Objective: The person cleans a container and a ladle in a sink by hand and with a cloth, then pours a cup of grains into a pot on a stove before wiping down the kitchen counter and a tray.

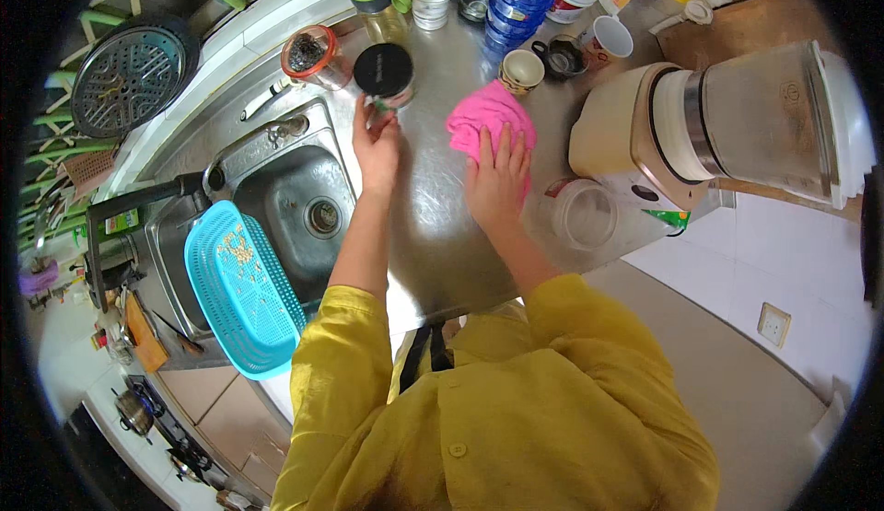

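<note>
My right hand (498, 178) lies over a bunched pink cloth (492, 119), pressing it onto the stainless steel counter (431, 231). Its fingers are spread across the fabric. Just beyond the cloth stands a small patterned cup (521, 72). My left hand (377, 148) is at the near side of a jar with a black lid (383, 70), between the sink and the cloth. A small green and white patch shows at its fingertips; whether it belongs to the jar or is a separate piece cannot be made out.
Left of me is a steel sink (290, 193) with a blue plastic basket (242, 297) holding pale bits. Stacked blue glasses (514, 10), a red-rimmed jar (311, 55) and a green-lidded jar (373, 0) line the back. Rightward are a kitchen appliance (621, 131) and a clear plastic tub (587, 214).
</note>
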`<state>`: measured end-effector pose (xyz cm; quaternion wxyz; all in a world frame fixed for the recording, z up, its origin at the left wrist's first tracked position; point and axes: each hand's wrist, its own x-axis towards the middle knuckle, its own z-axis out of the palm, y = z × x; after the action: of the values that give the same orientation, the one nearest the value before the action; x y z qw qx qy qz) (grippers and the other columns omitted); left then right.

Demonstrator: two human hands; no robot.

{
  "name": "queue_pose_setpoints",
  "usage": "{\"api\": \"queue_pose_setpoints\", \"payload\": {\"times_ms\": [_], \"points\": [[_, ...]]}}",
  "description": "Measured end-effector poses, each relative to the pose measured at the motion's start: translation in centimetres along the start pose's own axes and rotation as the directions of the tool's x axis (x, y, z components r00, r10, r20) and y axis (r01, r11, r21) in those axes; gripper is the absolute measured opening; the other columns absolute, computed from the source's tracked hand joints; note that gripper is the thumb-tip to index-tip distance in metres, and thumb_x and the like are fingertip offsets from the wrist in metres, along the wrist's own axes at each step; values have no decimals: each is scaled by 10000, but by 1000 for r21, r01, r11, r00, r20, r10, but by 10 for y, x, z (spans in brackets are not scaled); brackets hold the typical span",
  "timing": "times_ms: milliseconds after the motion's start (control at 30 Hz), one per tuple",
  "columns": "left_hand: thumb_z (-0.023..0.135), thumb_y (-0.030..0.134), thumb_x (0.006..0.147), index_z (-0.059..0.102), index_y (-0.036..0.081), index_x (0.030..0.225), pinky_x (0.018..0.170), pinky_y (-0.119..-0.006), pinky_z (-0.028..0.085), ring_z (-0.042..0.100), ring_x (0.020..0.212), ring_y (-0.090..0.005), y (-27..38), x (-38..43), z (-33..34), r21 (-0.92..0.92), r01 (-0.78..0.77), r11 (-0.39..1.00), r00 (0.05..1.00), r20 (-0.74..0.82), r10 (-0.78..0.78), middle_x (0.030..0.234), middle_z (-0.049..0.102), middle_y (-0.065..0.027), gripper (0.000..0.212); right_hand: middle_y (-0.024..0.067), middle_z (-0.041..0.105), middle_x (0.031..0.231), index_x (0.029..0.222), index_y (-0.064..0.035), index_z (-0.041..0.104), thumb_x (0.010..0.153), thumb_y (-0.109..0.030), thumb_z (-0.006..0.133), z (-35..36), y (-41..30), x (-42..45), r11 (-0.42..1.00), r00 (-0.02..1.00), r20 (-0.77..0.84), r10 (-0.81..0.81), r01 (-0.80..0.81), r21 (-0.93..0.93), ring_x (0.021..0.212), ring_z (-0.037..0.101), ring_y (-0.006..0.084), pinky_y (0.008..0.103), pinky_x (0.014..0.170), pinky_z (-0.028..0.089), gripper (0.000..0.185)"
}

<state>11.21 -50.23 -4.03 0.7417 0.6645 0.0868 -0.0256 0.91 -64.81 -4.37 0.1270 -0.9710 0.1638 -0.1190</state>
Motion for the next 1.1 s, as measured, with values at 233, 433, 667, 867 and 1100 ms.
{"api": "queue_pose_setpoints", "payload": {"times_ms": [233,433,667,867,1100], "points": [[453,-111,732,207,41,1381,895,-273,389,438,1166,-219,6,30,72,-187,140,972,972,215,-98,1351,323,-152,710,247,244,1374,1287,-37,377,776,-315,555,-5,20,-30,989,987,65,-147,148,-8,1230,249,464,535,1021,197,608],[453,-22,792,206,20,1373,983,-328,342,417,1193,-245,21,25,59,-8,165,986,937,315,-154,1363,329,-154,632,298,227,1356,1294,-24,362,790,-360,531,2,4,16,987,988,-2,154,-154,33,1240,215,488,546,1031,156,629],[443,-20,817,485,-25,1171,843,-280,442,558,958,-196,13,-39,-3,111,81,990,969,223,-105,1098,557,-119,356,225,346,1321,1277,-24,394,797,-325,517,9,-20,10,992,997,32,-74,70,106,1247,246,436,538,1025,178,579],[451,-44,799,571,6,1070,751,-224,449,571,827,-146,36,-80,53,303,-212,929,834,551,10,1008,597,-100,300,150,457,1238,1148,-55,510,746,-201,521,28,4,-66,781,822,173,-543,418,464,1216,356,298,450,1029,265,427],[727,374,628,368,22,1270,935,-374,386,471,1101,-316,27,-127,135,525,-588,615,615,784,-81,1262,425,-184,816,60,413,1305,1242,-106,457,817,-183,444,-46,61,-107,718,675,257,-691,601,352,1258,316,239,407,1073,187,432]]}}
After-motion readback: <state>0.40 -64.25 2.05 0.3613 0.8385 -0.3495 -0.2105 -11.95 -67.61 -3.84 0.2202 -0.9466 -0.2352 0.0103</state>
